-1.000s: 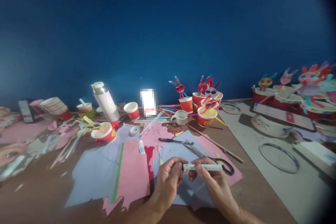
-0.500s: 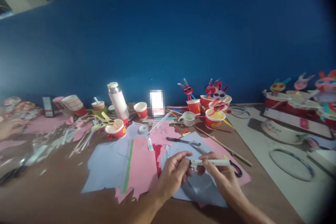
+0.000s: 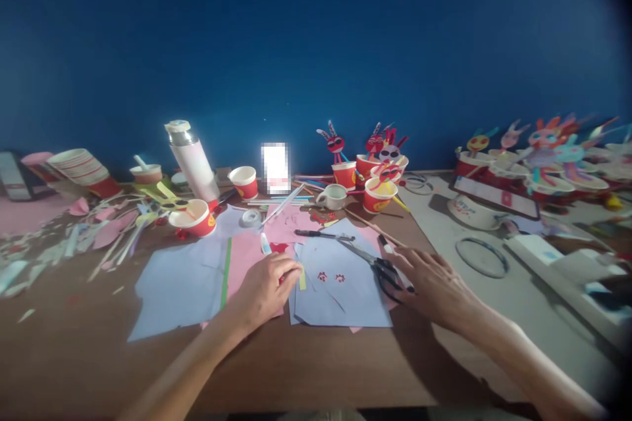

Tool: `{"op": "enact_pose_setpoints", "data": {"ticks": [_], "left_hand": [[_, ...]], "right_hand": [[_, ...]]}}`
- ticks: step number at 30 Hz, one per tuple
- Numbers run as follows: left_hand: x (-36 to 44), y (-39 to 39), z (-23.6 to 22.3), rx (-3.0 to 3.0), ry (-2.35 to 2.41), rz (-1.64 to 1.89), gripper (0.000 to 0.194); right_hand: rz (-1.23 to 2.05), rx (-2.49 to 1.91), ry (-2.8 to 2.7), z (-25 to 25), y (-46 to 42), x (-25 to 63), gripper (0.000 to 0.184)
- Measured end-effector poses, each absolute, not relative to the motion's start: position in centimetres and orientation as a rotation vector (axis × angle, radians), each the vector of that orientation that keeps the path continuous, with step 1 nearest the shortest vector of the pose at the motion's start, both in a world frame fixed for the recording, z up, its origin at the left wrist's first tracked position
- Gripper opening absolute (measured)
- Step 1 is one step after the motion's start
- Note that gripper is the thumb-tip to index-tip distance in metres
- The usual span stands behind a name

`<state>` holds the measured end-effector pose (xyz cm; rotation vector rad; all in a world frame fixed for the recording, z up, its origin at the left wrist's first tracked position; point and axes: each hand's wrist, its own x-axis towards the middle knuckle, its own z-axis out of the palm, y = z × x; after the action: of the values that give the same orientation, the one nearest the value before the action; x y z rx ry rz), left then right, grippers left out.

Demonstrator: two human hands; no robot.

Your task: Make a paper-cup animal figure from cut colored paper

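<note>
My left hand [image 3: 270,284] is closed, fingers curled together, over the pink paper [image 3: 247,273]; what it pinches, if anything, is hidden. By its fingertips lies a narrow yellow paper strip [image 3: 303,279]. My right hand [image 3: 432,286] rests with fingers stretched out over a white marker [image 3: 386,245], partly covering it. Black-handled scissors [image 3: 388,276] lie against that hand's fingertips. Two small red-and-white cut pieces [image 3: 330,277] sit on the light blue paper [image 3: 345,309] between my hands. A black pen [image 3: 323,235] lies just beyond them.
A white thermos [image 3: 193,161], a cup with a yellow figure [image 3: 197,218] and a tape roll [image 3: 250,218] stand behind the papers. Cups with red figures [image 3: 343,174] are at the back. A stick [image 3: 372,227], a hoop [image 3: 481,258] and a power strip [image 3: 553,283] are to the right.
The marker has left the grip between my hands and now lies under my right hand, which moved right. My left hand moved left. Two red-and-white pieces now show on the blue paper.
</note>
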<state>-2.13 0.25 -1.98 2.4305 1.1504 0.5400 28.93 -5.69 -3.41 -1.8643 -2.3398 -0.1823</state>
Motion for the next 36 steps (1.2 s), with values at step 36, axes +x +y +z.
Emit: {"op": "enact_pose_setpoints", "data": {"ticks": [36], "left_hand": [[-2.4,1.0,-4.1,2.274,1.040,0.596,0.022]], "right_hand": [[0.565,-1.627,-2.388,-3.9,-0.3,17.1,0.016]]}}
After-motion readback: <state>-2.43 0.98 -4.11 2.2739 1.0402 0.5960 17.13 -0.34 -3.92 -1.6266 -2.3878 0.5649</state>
